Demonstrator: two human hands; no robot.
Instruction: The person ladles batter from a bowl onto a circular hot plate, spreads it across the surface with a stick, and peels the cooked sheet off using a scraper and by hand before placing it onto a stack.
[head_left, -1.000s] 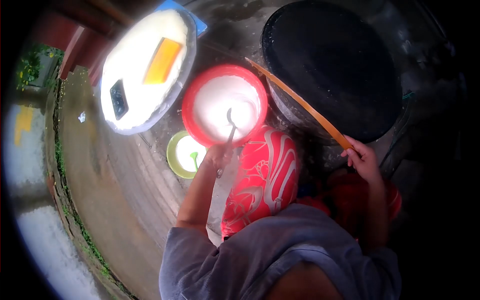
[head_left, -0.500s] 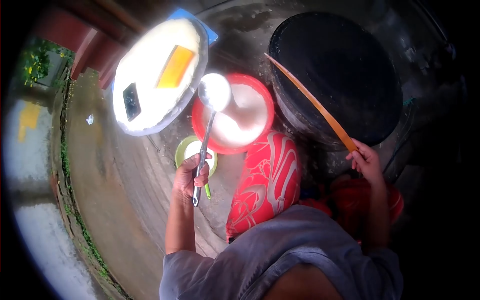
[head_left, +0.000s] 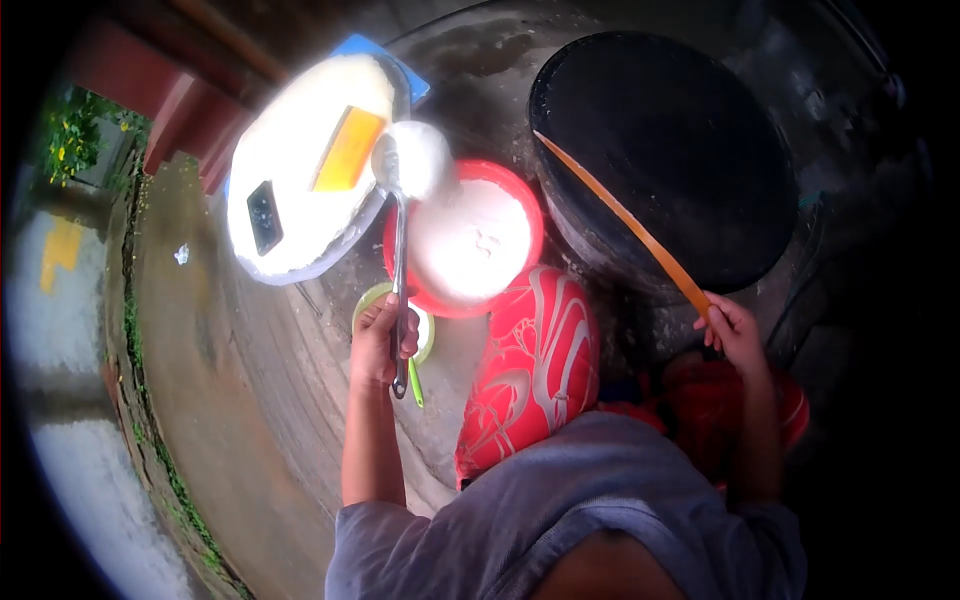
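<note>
My left hand [head_left: 378, 342] is closed round the handle of a metal ladle [head_left: 400, 240], whose bowl is raised beside the rim of a red basin [head_left: 536, 238]. White liquid [head_left: 465, 250] fills much of the basin. My right hand [head_left: 733, 328] grips the lower end of a long, thin wooden strip [head_left: 640, 235]. The strip slants over the near left edge of a large round black griddle [head_left: 670, 150]. Partly behind my left hand, a green bowl [head_left: 428, 340] holds something white and a green-handled utensil [head_left: 416, 385].
At the upper left a round white-covered surface [head_left: 310, 130] carries an orange block [head_left: 348, 150] and a dark phone-like rectangle [head_left: 264, 217]. A blue object [head_left: 410, 78] shows behind it. My knee in red patterned cloth [head_left: 535, 370] is below the basin.
The ladle has come up out of the red basin and shifted left, its bowl now near the white surface's edge. My right hand and the strip have hardly moved; the view has shifted slightly.
</note>
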